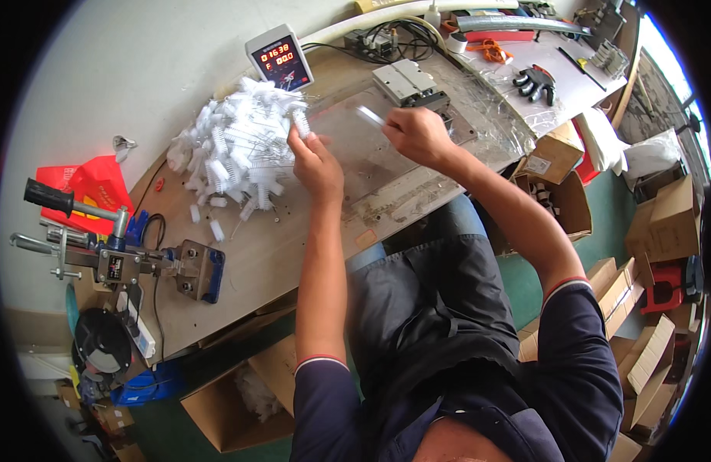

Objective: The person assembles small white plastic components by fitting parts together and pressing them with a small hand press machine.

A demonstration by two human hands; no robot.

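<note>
A heap of small white-bristled brushes [232, 142] with thin wire stems lies on the workbench [240, 269], left of centre. At its right edge my left hand [318, 165] pinches one white brush [301, 123] between thumb and fingers, bristles upward. My right hand [418, 137] is closed in a fist. From it a slim white piece [369, 115], blurred and apparently another brush, points up and left. Just beyond the right hand sits a small grey metal device [405, 82] on a flat plate; the hand partly hides its front.
A counter box with red digits [279, 58] stands behind the heap. A lever clamp press [117, 258] occupies the bench's left end, beside a red bag [86, 189]. Right of the bench are a dark glove [535, 83] and cardboard boxes [663, 219]. An open carton [240, 400] sits below.
</note>
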